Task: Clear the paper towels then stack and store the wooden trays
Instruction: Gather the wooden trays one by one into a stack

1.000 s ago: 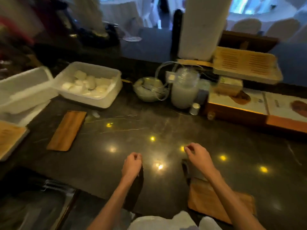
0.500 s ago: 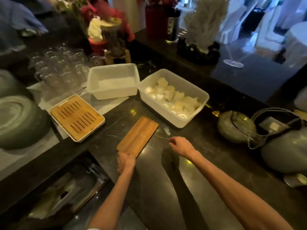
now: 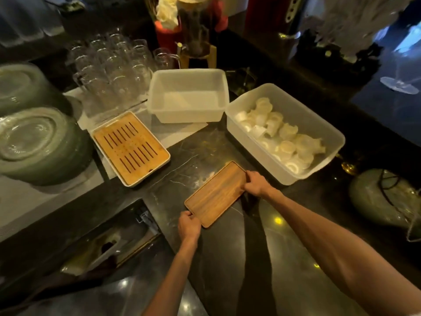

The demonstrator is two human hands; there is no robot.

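A flat wooden tray [image 3: 216,193] lies aslant on the dark marble counter [image 3: 227,258] in the middle of the head view. My left hand [image 3: 188,225] grips its near left corner. My right hand [image 3: 256,183] grips its far right edge. To the right stands a white plastic tub [image 3: 319,124] holding several rolled white towels [image 3: 280,133]. Left of the tray sits a slatted wooden tray in a white base [image 3: 129,148].
An empty white tub [image 3: 188,94] stands behind the tray. Several glass mugs [image 3: 109,69] crowd the back left, with stacked green plates [image 3: 36,142] at the far left. A sunken sink [image 3: 109,245] opens at the near left. A grey-green pot [image 3: 385,197] sits at the right.
The view swung left to the tubs and the wooden tray. Both hands reached forward, and now each holds an edge of the tray.
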